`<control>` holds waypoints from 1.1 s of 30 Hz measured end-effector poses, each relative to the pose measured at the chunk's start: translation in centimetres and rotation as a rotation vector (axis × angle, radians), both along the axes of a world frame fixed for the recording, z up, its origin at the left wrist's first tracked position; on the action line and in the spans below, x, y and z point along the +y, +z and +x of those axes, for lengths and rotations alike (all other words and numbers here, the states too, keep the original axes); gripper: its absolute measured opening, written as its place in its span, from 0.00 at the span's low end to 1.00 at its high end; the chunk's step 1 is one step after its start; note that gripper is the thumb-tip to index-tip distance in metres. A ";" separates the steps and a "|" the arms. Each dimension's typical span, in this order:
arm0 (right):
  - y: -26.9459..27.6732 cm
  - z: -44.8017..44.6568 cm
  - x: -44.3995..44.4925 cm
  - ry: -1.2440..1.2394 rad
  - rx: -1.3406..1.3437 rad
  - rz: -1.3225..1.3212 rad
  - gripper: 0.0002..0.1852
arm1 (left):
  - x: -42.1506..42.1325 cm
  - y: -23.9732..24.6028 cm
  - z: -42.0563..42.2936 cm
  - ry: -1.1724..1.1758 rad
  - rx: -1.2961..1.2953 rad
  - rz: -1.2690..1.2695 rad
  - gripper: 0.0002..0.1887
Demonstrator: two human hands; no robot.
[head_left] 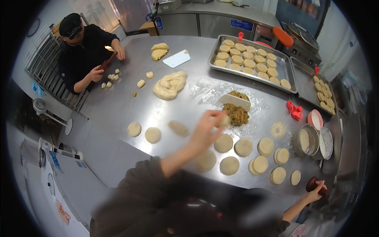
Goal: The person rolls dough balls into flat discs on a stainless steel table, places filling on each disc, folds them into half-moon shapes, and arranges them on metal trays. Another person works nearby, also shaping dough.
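Note:
My left hand (207, 127) reaches over the steel table, blurred by motion, pinching a small pale dough piece (224, 121). This piece is beside a mound of brown-green filling (236, 115). A white dough scraper (236, 102) sits in the filling. Below my hand lie flat dough discs (223, 143), some stacked in pairs (260, 164). To its left a smeared oval dough piece (178, 128) appears in motion. Far right, past the table edge, my right hand (316, 193) grips a dark red-brown tool (312, 184), perhaps wooden; its exact kind is unclear.
Trays of dough rounds (212, 60) (306, 93) line the far right. Metal bowls (299, 145) and red plastic pieces (294, 110) sit nearer. A large dough lump (169, 85) rests mid-table. Across, a co-worker (86, 53) holds a reddish-brown tool (107, 62) above small dough pieces (112, 77).

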State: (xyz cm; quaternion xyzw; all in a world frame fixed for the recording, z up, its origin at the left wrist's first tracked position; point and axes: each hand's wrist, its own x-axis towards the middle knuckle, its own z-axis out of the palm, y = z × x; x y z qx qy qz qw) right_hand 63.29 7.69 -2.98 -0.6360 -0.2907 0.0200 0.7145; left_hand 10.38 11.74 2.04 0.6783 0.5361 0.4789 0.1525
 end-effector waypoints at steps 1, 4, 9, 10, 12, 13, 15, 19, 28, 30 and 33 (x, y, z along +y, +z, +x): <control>1.1 -1.6 0.0 0.040 0.000 0.029 0.08 | -0.6 -0.2 -2.0 0.066 0.021 -0.032 0.21; 3.9 -8.2 1.0 0.259 -0.050 0.158 0.05 | -0.4 -1.9 -4.4 0.097 0.065 -0.109 0.20; 4.6 -24.8 3.7 0.842 0.094 0.245 0.07 | 1.1 -4.0 -5.4 0.105 0.274 -0.295 0.25; 4.7 -28.0 3.7 0.982 0.163 0.249 0.06 | 1.4 -4.2 -6.0 0.063 0.251 -0.282 0.26; 4.8 -33.7 3.8 1.188 0.278 0.262 0.07 | 1.8 -4.5 -7.0 -0.023 0.246 -0.284 0.28; 4.8 -36.3 4.0 1.242 0.305 0.227 0.09 | 2.0 -4.6 -7.5 -0.067 0.268 -0.297 0.29; 4.9 -40.5 4.5 1.321 0.356 0.159 0.08 | 2.5 -4.8 -8.0 -0.122 0.284 -0.344 0.30; 4.5 -46.0 7.3 1.352 0.440 -0.077 0.09 | 2.2 -4.2 -8.3 -0.120 0.244 -0.358 0.32; -1.2 -49.8 10.1 1.307 0.047 -0.168 0.12 | -3.9 -0.4 -13.7 0.156 0.054 -0.171 0.28; -2.5 -49.8 10.3 1.265 -0.032 -0.151 0.11 | -5.0 -0.1 -14.7 0.230 0.029 -0.135 0.24; -2.9 -49.9 10.3 1.267 -0.101 -0.126 0.09 | -6.8 0.2 -15.6 0.276 0.005 -0.123 0.22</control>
